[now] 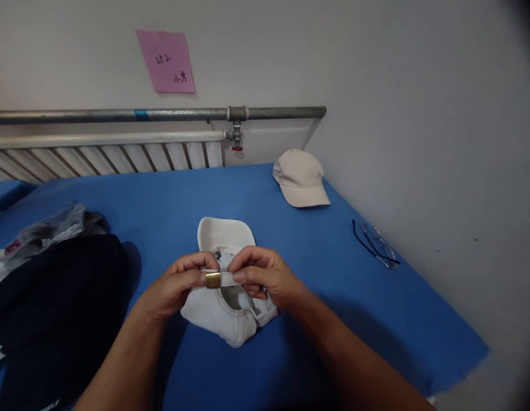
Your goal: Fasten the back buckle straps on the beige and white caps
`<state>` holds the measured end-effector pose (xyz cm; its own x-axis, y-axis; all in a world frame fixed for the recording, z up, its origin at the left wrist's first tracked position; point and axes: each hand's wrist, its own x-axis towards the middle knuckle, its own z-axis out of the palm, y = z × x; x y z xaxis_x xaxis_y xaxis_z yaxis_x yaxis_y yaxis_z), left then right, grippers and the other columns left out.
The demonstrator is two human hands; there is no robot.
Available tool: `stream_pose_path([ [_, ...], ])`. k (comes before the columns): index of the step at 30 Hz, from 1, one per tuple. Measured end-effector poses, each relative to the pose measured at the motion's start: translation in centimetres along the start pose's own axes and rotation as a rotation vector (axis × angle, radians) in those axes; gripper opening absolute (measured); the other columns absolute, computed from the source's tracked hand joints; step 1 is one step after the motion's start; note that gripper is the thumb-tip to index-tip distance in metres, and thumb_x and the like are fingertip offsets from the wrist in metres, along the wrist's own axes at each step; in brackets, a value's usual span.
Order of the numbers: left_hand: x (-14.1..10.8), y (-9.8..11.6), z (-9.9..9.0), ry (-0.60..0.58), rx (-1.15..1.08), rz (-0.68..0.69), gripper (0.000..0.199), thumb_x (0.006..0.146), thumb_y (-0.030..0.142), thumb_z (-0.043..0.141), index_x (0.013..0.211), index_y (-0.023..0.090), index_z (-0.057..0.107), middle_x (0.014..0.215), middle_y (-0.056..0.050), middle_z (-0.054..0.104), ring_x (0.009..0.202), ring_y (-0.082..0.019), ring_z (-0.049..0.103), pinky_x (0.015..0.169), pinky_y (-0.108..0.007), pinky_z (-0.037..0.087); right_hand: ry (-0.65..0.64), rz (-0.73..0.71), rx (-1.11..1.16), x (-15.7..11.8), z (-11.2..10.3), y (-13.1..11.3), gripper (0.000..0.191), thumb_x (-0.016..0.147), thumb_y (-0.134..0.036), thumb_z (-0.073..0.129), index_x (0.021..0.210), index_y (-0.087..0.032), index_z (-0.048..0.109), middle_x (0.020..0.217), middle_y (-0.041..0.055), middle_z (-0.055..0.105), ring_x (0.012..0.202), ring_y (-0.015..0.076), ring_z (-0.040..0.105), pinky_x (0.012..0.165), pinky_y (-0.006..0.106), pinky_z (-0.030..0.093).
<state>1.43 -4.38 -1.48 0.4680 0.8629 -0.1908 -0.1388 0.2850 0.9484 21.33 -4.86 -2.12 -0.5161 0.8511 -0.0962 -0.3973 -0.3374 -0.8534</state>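
A white baseball cap lies in front of me on the blue tabletop, its brim pointing away and its back opening toward me. Across that opening runs the cap's adjuster strap, which carries a gold-coloured metal buckle. Thumb and fingers of my left hand pinch the strap at the left side of the buckle. My right hand pinches the same strap just right of the buckle; some of its fingers are hidden behind the strap and cap.
Another light cap sits at the back right, near the wall. Eyeglasses lie by the table's right edge. Dark caps or cloth and a clear plastic bag are heaped on the left. Behind the table are a radiator and pipe.
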Motion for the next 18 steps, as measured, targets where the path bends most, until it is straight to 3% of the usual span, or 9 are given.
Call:
stream_pose_path([
  [18, 0.13, 0.40, 0.55, -0.035, 0.002, -0.024, 0.014, 0.063, 0.028, 0.074, 0.063, 0.015, 0.067, 0.055, 0.002, 0.056, 0.051, -0.009, 0.043, 0.049, -0.021, 0.031, -0.043, 0.041, 0.030, 0.24, 0.04, 0.17, 0.011, 0.065, -0.017, 0.074, 0.073, -0.018, 0.066, 0.043, -0.0118, 0.041, 0.035, 0.0014, 0.026, 0.032, 0.015, 0.020],
])
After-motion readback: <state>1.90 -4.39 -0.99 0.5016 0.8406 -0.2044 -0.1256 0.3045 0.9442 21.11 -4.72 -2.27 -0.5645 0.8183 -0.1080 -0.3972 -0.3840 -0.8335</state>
